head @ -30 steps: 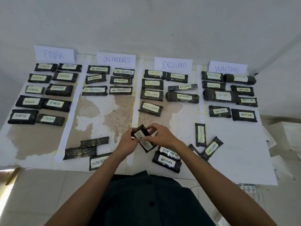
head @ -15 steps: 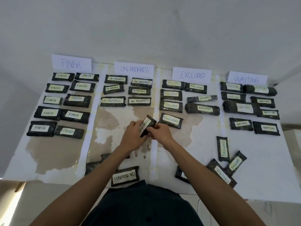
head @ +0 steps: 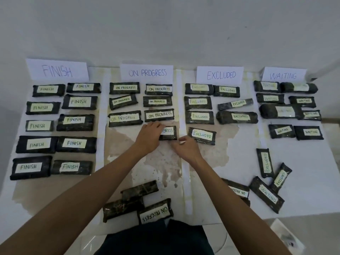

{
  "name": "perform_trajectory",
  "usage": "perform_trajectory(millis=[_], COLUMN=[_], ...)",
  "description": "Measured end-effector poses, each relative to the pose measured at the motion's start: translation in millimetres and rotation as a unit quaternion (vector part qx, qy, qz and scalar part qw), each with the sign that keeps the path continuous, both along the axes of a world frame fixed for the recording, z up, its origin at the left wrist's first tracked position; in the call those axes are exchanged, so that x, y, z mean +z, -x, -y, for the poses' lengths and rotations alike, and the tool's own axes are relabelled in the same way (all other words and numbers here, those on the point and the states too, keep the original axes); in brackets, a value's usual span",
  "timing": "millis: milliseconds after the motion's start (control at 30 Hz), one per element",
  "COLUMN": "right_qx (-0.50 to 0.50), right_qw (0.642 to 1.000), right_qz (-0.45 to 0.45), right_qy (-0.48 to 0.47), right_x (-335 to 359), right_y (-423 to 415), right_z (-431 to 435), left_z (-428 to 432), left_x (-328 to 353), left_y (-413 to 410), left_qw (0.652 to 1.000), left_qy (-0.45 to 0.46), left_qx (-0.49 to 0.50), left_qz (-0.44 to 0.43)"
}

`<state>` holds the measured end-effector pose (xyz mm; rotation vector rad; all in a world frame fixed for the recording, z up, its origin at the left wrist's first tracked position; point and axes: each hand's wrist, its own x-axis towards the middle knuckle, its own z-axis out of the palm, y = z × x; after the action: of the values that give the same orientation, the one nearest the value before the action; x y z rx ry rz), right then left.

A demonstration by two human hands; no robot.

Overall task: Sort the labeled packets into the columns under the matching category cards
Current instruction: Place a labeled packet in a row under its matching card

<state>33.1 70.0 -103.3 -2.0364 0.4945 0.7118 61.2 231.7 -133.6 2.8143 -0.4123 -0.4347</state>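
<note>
Down under white paper ON PROGRESS card (head: 147, 72) now: dark rectangular labelled packet (head: 168, 133), so sorted. L hand (head: 149, 138) grips it; R hand (head: 187, 148) loose, empty.

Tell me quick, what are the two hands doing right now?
Left hand: holds the packet, fingers curled over its left end.
Right hand: open, loosely curled, holding nothing.

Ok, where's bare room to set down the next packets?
Bare slot below the lowest left ON PROGRESS packet, beside the left hand. Another right of the lone EXCLUDED packet. Crowded: the unsorted pile at the near edge.
</note>
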Motion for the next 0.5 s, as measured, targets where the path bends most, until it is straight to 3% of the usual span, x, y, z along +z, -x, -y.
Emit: perform_trajectory(millis=[300,500], right_qx=[0.027,0.146], right_qw=[0.999,0.989], right_qz=[0.016,0.024], right_qy=[0.025,0.005], right_x=[4,15], right_y=[19,49], right_z=[2,2], left_z=[-1,-8], left_x=[-5,7], left_y=[1,45], left_qw=[0.999,0.987], left_qy=[0.023,0.148], left_qx=[0.009,0.057], left_qz=[0.034,0.039])
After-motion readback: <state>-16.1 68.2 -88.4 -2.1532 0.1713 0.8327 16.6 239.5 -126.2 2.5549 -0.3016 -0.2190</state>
